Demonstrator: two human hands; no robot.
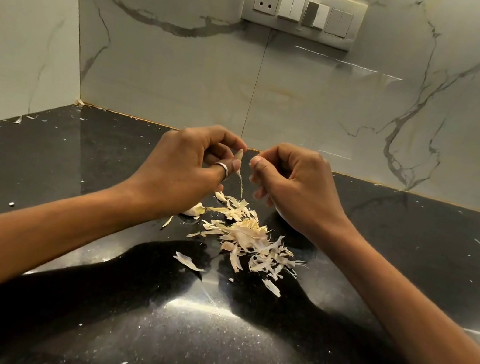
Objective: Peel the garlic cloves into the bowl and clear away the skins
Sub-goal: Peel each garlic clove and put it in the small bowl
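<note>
counter (pixel 377 270), mid-area: one heap of skins (pixel 249 238), shreds too many to count, a few strays toward the near edge. papery, weightless; judged to scatter easily, better swept together than picked.
loose clove (pixel 193 209): one sure, just left of heap.
left hand (pixel 184 165) pinches one clove (pixel 239 156) above the heap, skin strip (pixel 241 183) dangling. small, firm, likely slick once bare; hold by the ends.
right hand (pixel 292 188): fingers curled, contents cannot be told.
bowl: none in view.
far wall: one switch plate (pixel 304 10).
</note>
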